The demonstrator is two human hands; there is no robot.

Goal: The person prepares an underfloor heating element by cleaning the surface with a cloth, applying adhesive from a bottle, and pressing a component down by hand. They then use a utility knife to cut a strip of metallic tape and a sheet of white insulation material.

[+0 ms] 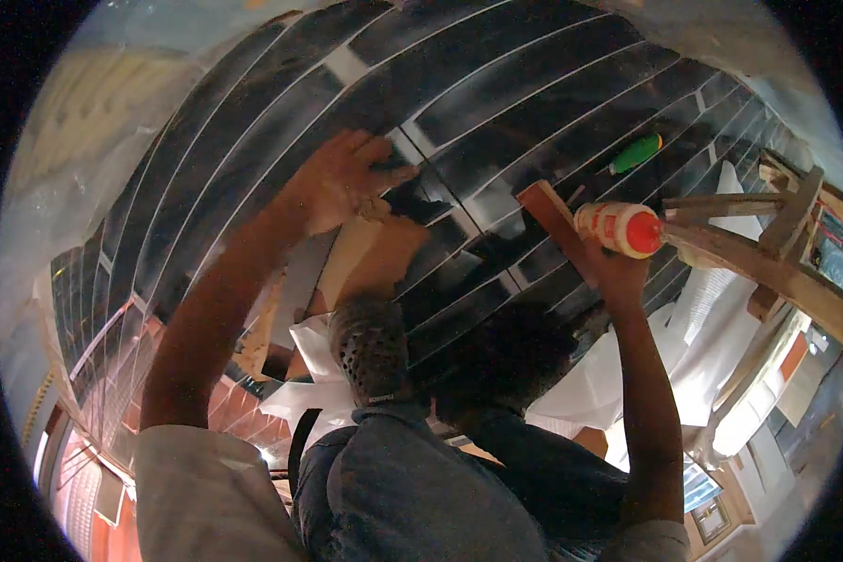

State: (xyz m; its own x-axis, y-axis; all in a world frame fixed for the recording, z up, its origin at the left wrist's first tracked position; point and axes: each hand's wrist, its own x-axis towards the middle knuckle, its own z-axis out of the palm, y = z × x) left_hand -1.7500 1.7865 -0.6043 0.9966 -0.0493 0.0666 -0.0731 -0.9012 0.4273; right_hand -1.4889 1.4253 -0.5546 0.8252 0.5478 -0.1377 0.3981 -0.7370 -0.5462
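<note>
My left hand [347, 178] rests on the dark boards, fingers stretched to the right and apart, near a thin joint line. Below its palm lies a torn piece of brown cardboard [375, 255]. My right hand [620, 272] is closed round a white plastic bottle [601, 225] with a red cap [642, 232], tipped on its side with the cap to the right. A flat reddish-brown strip [551, 215], looking like wood, slants from the same hand toward the upper left; whether the fingers grip it too, I cannot tell.
Dark glossy boards [525, 103] with pale lines spread under both hands. Beyond the bottle lies a green-handled tool [637, 154]. At the right stands a wooden frame [768, 258] beside white sheeting [712, 309]. My shoe [369, 351] is close to the cardboard.
</note>
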